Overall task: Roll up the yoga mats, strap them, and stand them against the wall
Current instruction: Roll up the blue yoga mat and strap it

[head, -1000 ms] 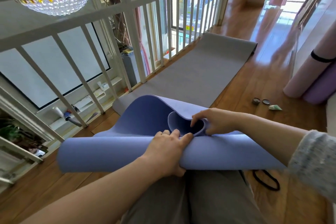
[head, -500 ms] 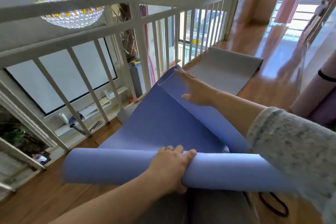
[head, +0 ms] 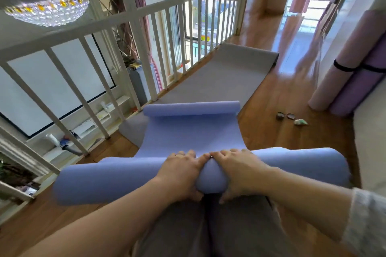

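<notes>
Back from the mat's loose flap, the right hand [head: 240,170] now sits beside the left hand [head: 179,170] at the middle of the blue mat's roll [head: 108,179], fingertips almost meeting. Both hands grip it, fingers curled over the top and thumbs beneath, and the foam bulges between them. The roll lies crosswise over the person's grey trousers [head: 208,231]. Its unrolled length runs forward across the near end of the grey mat [head: 219,81] and ends in a small curl. The grey mat lies flat on the wooden floor [head: 277,131], its left edge along the white railing [head: 133,33]. A strip of floor runs between the grey mat's right edge and the right wall, with a few small objects [head: 290,117] on it. A pink rolled mat [head: 334,81] and a purple rolled mat [head: 359,87] lean against that wall, each ringed by a black strap [head: 342,68].
</notes>
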Demonstrator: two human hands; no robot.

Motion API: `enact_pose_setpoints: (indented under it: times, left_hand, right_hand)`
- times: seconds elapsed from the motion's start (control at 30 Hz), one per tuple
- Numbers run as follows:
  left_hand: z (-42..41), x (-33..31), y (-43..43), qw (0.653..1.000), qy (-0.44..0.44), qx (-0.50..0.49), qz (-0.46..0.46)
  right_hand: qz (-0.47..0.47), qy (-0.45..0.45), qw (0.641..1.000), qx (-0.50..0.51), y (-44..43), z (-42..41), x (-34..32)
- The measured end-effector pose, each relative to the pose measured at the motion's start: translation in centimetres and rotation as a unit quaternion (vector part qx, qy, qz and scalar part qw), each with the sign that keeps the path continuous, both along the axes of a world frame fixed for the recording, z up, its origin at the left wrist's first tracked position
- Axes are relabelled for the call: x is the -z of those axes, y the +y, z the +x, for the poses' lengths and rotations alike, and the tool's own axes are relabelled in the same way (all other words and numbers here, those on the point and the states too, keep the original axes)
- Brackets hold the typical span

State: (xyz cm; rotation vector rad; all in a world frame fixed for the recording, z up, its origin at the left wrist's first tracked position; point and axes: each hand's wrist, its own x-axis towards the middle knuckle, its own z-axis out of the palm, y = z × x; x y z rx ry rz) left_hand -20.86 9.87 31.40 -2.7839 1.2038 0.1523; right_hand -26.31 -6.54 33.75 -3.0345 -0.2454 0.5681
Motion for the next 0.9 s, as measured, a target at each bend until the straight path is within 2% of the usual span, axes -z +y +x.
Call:
enact_pose_setpoints:
  times: [0.1,0.27,0.43,0.53,0.7,0.77,0.83,0.9]
  left_hand:
    - [-0.5,-1.6,0.0,1.0,-0.003,0.007,-0.013]
    - [-2.6,-5.5,1.0,0.998,0.007,0.044,-0.05]
    - [-6.3,-2.4,1.3,0.996,0.068,0.064,0.016]
    - [-5.9,-1.5,1.2,0.994,0.101,0.049,0.012]
    - [-3.2,-2.4,0.8,0.964,0.262,0.03,0.02]
    - [-2.6,-2.6,1.0,0.955,0.295,0.013,0.008]
    - [-3.0,-2.5,1.6,0.973,0.231,0.012,-0.001]
    - [-4.3,-2.1,2.3,0.994,0.101,0.029,0.028]
  right_hand:
    - [-0.01,-0.107,0.994,-0.011,0.3,-0.9,-0.3]
    - [-0.001,-0.137,0.989,-0.053,-0.2,-3.1,-4.6]
    - [0.008,-0.065,0.997,-0.045,1.1,-6.7,-1.3]
    - [0.04,-0.029,0.999,-0.017,0.8,-6.8,-0.2]
    - [0.074,0.065,0.995,-0.011,0.2,-4.4,-0.4]
    - [0.097,0.112,0.989,-0.006,0.1,-3.2,-0.4]
    - [0.104,0.142,0.984,-0.006,-0.2,-2.1,-0.4]
    - [0.104,0.177,0.979,-0.005,-0.4,-1.1,-0.5]
